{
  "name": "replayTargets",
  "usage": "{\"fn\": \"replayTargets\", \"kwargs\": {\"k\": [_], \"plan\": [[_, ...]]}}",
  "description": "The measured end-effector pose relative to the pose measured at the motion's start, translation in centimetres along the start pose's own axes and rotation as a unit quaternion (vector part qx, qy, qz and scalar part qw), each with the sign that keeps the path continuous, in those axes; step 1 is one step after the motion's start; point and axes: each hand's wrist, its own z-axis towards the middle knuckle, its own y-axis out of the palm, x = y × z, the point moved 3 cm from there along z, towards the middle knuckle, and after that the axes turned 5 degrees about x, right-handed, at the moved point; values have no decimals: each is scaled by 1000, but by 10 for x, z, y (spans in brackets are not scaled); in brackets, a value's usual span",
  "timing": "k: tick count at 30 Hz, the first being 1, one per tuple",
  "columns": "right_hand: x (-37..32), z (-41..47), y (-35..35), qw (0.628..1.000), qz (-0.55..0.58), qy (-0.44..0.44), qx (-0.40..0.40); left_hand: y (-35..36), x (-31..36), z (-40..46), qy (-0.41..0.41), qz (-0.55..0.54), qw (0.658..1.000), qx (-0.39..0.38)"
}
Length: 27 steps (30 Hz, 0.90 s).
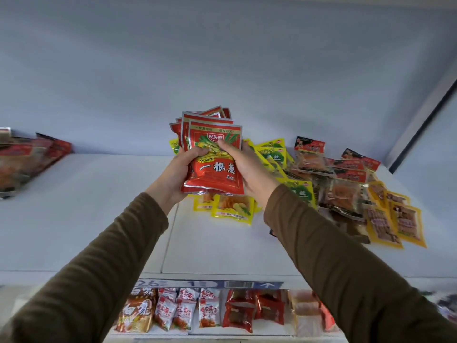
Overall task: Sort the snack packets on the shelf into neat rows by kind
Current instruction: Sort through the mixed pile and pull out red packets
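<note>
1. Both hands, left hand and right hand, curl their fingers round a stack of glossy red foil snack packets above the white shelf.
2. The mixed heap of yellow and clear packets at right looks unsorted; most work remains.

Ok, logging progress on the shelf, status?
Left hand and right hand both grip the red packets. Mixed pile unsorted on the shelf. Nothing in the way.

Both hands, left grip and right grip, clasp a fanned stack of glossy red foil snack packets above the white shelf, whose right rear corner holds mixed yellow and brown packets.
</note>
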Motion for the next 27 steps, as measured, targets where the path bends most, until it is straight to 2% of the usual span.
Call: {"fn": "replayTargets", "kwargs": {"k": [6,13,27], "plan": [[34,4,85,999,0,5,48,-92,28,3,-17,35,999,24],[61,14,154,999,4,6,53,-171,49,9,-71,107,992,15],[110,59,245,999,-34,5,35,-274,68,27,-62,66,994,56]]}}
